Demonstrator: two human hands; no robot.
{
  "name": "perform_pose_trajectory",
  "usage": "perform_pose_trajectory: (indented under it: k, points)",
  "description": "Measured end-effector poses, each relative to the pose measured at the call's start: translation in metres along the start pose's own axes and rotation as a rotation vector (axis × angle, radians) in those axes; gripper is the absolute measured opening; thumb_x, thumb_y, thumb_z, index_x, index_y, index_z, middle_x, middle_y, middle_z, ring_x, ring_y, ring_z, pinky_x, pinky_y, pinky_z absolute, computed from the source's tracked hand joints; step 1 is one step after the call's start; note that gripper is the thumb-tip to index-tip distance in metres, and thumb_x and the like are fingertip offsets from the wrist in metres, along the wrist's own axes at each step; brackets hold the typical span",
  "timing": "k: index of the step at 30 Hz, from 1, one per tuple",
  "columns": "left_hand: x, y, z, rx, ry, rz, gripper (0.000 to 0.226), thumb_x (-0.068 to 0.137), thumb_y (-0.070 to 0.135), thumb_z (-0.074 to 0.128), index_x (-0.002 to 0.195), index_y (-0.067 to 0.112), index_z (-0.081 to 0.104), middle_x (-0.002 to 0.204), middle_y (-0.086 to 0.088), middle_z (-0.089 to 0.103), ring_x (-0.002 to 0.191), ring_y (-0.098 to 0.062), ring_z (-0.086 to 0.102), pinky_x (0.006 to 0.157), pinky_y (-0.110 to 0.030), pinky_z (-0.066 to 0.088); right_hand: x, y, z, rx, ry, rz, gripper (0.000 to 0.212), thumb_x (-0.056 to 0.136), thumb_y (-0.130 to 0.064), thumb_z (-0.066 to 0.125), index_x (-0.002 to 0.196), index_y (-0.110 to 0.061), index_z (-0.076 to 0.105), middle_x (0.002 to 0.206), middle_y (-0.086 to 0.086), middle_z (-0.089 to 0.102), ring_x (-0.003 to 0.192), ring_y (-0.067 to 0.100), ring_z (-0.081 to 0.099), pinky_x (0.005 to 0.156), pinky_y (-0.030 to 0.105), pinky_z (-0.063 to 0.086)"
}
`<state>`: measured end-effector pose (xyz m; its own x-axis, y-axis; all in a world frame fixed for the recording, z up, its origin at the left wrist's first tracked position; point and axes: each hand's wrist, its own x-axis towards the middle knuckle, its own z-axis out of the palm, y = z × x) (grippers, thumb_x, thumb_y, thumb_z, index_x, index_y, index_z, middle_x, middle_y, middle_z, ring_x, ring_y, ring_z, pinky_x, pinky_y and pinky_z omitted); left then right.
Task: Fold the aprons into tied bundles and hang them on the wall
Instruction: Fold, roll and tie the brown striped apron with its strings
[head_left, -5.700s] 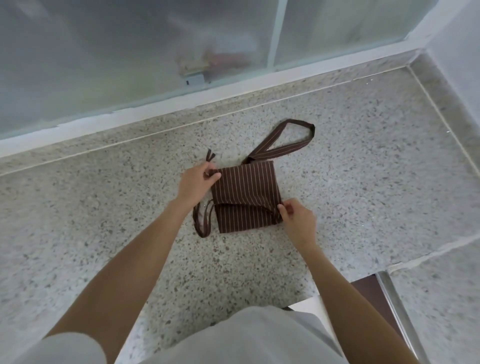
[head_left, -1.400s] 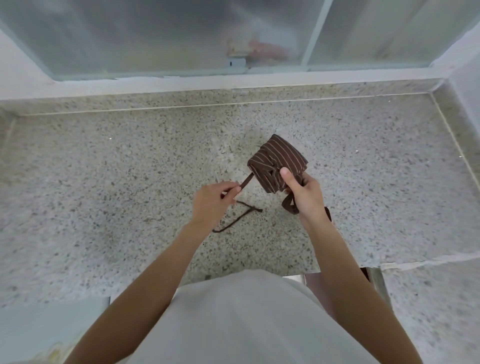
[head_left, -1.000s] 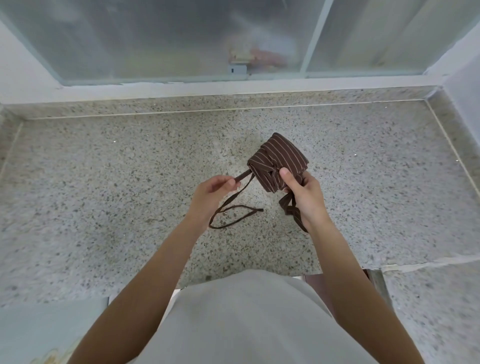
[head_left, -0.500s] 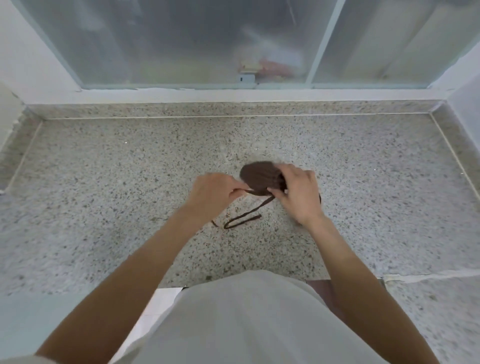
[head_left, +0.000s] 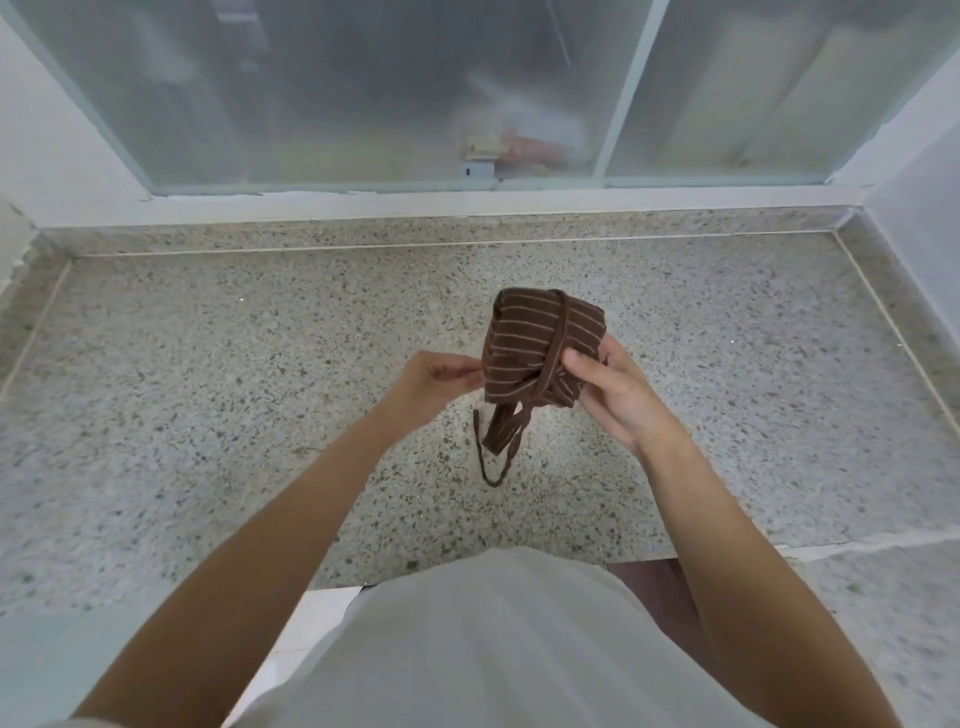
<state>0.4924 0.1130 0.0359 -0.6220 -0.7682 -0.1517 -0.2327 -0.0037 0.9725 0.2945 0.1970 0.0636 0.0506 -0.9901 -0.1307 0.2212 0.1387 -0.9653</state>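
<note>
A brown apron with thin pale stripes is folded into a small bundle (head_left: 524, 343), held up above the speckled stone counter (head_left: 208, 395). One strap runs over the bundle's front. My right hand (head_left: 613, 389) grips the bundle from the right, thumb pressed on the strap. My left hand (head_left: 441, 376) pinches the bundle's left edge with its fingertips. Loose strap ends (head_left: 498, 441) dangle below the bundle, down to the counter.
A frosted sliding window (head_left: 363, 88) with a white sill runs along the back of the counter. White walls close the counter's left and right ends. A dark brown surface (head_left: 654, 582) shows past the counter's front edge on the right.
The bundle, flat on the counter at first, is now lifted and turned in my hands. A strap now lies across its front, and my left hand has moved from the strap to the bundle's edge.
</note>
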Motion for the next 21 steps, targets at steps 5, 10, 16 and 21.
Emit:
perform_pose_trajectory:
  k: [5, 10, 16, 21]
  points:
    - [-0.003, -0.017, 0.023, 0.181, 0.199, -0.015, 0.016, 0.092, 0.024, 0.057, 0.104, 0.028, 0.067, 0.109, 0.022, 0.059, 0.107, 0.001, 0.053, 0.096, -0.018, 0.037, 0.003, 0.0, 0.003, 0.078, 0.222, 0.027, 0.081, 0.059, -0.047, 0.084, 0.124, -0.011, 0.053, 0.121, 0.009, 0.063, 0.115, 0.026, 0.058, 0.105, 0.046, 0.04]
    - [-0.014, -0.012, 0.04, 0.095, 0.258, 0.105, 0.015, 0.094, 0.027, 0.053, 0.106, 0.025, 0.063, 0.109, 0.02, 0.061, 0.104, 0.006, 0.054, 0.091, -0.013, 0.04, 0.009, 0.0, -0.002, 0.031, 0.41, 0.029, 0.106, 0.057, -0.052, 0.085, 0.142, -0.015, 0.034, 0.144, 0.008, 0.044, 0.132, 0.023, 0.042, 0.11, 0.05, 0.032]
    - [-0.008, 0.0, 0.048, -0.16, -0.018, -0.061, 0.024, 0.097, 0.024, 0.047, 0.115, 0.019, 0.062, 0.095, 0.006, 0.07, 0.094, 0.001, 0.064, 0.086, -0.009, 0.044, 0.011, -0.007, 0.004, 0.039, 0.503, -0.045, 0.046, 0.083, -0.022, 0.069, 0.125, -0.012, 0.053, 0.119, 0.004, 0.065, 0.11, 0.016, 0.061, 0.095, 0.031, 0.047]
    - [0.0, -0.018, 0.019, 0.035, -0.06, -0.105, 0.017, 0.094, 0.022, 0.053, 0.1, 0.027, 0.067, 0.079, 0.008, 0.07, 0.08, -0.006, 0.067, 0.077, -0.011, 0.047, 0.006, -0.008, -0.012, 0.009, 0.385, -0.006, 0.06, 0.071, -0.039, 0.075, 0.124, -0.015, 0.056, 0.116, 0.003, 0.067, 0.11, 0.019, 0.061, 0.096, 0.036, 0.045]
